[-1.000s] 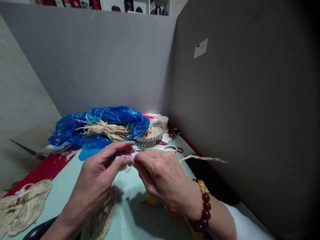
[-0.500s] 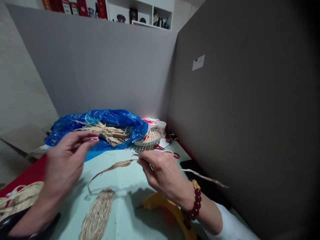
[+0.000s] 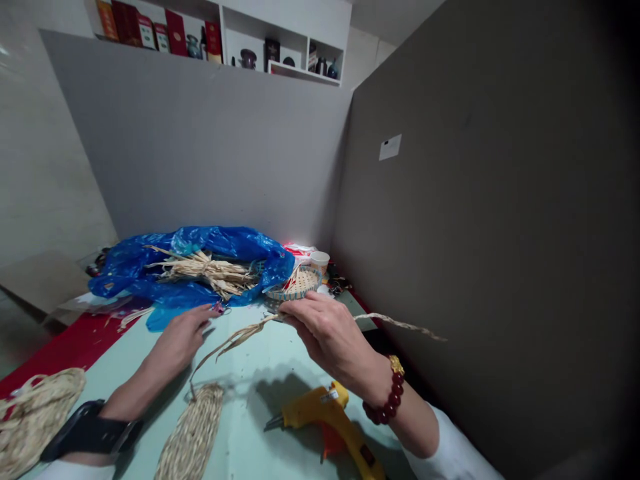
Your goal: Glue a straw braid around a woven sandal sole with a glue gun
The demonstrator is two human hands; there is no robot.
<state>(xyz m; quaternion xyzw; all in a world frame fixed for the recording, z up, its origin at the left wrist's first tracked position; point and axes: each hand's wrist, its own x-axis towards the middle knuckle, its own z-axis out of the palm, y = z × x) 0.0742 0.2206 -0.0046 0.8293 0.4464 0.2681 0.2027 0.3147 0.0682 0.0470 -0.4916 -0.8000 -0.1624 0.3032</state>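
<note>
My right hand (image 3: 327, 330) is closed around a braided straw cord (image 3: 400, 324), held above the table. The plaited end sticks out to the right of the hand. Loose, unbraided husk strands (image 3: 240, 339) hang out on the left and droop toward a woven straw sole-shaped piece (image 3: 193, 433). My left hand (image 3: 183, 337) reaches low over the table near the blue bag, fingertips pinched at a small pink object (image 3: 219, 308) with a thin ring beside it; its kind is too small to tell. Below my right hand lies a yellow hot glue gun (image 3: 320, 410).
A blue plastic bag (image 3: 240, 238) holding a bundle of dried husks (image 3: 210, 268) lies at the back. Beside it are a shallow woven basket (image 3: 300, 283) and a paper cup (image 3: 320, 259). Coiled straw braid (image 3: 45, 413) sits at the left. Grey partitions (image 3: 225, 147) enclose the back and right.
My left hand has moved down and right to the tabletop with the pink object. My right hand still holds the cord, nearly in place. The view has tilted up slightly.
</note>
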